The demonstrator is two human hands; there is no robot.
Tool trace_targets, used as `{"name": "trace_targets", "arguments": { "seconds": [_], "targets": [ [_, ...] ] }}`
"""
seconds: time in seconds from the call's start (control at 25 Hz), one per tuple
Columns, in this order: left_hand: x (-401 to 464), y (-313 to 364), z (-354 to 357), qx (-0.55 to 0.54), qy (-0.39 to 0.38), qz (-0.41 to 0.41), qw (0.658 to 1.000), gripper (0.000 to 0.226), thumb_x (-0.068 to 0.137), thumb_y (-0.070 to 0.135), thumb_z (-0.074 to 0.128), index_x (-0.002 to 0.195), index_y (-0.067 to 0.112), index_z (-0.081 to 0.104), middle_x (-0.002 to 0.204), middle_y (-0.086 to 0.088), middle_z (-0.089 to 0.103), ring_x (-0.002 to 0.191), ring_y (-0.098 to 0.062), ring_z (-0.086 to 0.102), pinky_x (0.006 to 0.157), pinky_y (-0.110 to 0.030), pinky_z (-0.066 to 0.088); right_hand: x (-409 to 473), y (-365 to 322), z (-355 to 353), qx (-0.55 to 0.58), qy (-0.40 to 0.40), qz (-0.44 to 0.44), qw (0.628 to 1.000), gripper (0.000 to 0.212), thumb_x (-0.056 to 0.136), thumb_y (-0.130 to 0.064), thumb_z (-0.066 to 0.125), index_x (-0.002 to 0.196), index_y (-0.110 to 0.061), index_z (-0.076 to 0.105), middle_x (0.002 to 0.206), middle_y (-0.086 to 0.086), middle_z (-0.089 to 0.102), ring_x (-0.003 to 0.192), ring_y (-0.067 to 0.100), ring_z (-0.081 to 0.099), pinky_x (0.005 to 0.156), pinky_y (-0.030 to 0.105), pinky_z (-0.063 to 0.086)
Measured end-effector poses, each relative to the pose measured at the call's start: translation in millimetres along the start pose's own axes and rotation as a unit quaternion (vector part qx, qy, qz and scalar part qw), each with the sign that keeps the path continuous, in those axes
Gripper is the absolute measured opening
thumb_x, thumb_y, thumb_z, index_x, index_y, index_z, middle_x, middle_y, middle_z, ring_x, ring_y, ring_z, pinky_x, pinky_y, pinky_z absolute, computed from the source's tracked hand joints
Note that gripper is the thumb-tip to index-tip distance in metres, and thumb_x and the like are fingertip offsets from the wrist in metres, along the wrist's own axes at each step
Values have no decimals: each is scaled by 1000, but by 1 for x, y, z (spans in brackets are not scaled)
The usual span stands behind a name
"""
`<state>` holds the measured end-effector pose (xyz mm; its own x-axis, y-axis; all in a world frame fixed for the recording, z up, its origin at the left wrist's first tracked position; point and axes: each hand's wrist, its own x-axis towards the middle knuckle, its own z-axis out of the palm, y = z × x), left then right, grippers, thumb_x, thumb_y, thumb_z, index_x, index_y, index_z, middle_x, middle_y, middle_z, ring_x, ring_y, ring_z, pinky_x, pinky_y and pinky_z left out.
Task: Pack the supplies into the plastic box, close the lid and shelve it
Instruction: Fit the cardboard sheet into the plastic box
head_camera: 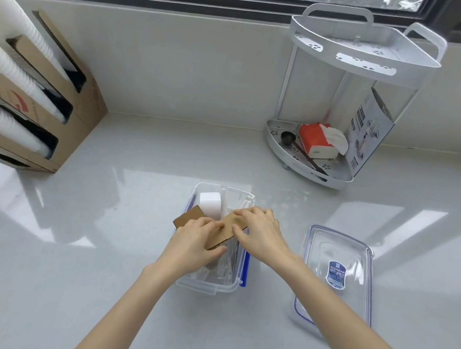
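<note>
The box (210,282) sits open on the counter (104,246), near its front edge, between both forearms. Its lid (336,280) lies flat just to the right, apart from it. Both hands press a brown card stack (225,230) across the box mouth: the left hand (193,244) grips the near end, the right hand (260,237) flattens the far end. A white block (210,203) is already inside, touching the card. The card looks wider than the opening and sits tilted, so forcing it could buckle it, wedge it against the block, or leave it proud of the rim, stopping the lid from latching.
</note>
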<state>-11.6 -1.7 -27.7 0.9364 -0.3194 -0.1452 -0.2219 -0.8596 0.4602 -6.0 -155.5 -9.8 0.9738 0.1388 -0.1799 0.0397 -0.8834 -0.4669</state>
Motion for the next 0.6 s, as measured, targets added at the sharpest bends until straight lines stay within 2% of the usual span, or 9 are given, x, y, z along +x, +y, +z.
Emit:
{"name": "trace_targets", "arguments": {
  "seconds": [0.08,0.16,0.28,0.36,0.44,0.52,0.6],
  "targets": [
    [-1,0,1,-7,12,16,1000,42,88,34,47,130,29,45,131,1,52,119,-21,48,96,-37,41,1,-1,-1,3,-1,3,1000,39,92,-28,40,130,-18,46,131,9,51,122,31,35,101,39,30],
    [-5,1,-4,-58,36,22,997,36,92,28,42,127,31,49,124,3,59,113,-21,53,91,-39,45,3,-4,-3,27,6,13,1000,37,94,-32,36,126,-19,50,128,9,53,121,31,37,100,40,31],
    [-11,0,-16,-125,101,11,987,31,93,21,41,118,26,58,104,2,66,97,-22,60,82,-39,49,11,-10,-8,100,41,7,994,35,96,-31,31,117,-16,55,118,11,59,116,31,47,99,43,36],
    [-16,-4,-26,-155,156,-7,975,27,92,18,43,112,18,62,91,-1,66,85,-25,60,75,-34,47,14,-16,-11,159,56,-4,986,35,97,-27,31,124,-13,48,116,10,61,112,28,52,99,43,40],
    [-21,-14,-35,-181,202,-37,962,24,92,17,44,107,12,63,83,0,63,78,-26,56,68,-24,43,18,-25,-11,191,52,-12,980,39,97,-25,35,133,-12,39,112,8,63,101,22,54,97,41,43],
    [-25,-23,-42,-193,232,-60,951,23,92,16,44,103,11,63,77,2,62,71,-22,54,63,-12,39,22,-30,-9,179,58,-33,982,36,94,-20,41,130,-13,44,111,7,63,90,16,52,94,39,46],
    [-29,-31,-47,-203,257,-83,941,22,92,16,43,98,10,63,68,7,59,63,-16,52,58,-10,37,27,-39,-3,150,42,-64,986,33,91,-16,44,123,-14,52,116,7,61,86,14,53,92,35,46]
  ]
}}
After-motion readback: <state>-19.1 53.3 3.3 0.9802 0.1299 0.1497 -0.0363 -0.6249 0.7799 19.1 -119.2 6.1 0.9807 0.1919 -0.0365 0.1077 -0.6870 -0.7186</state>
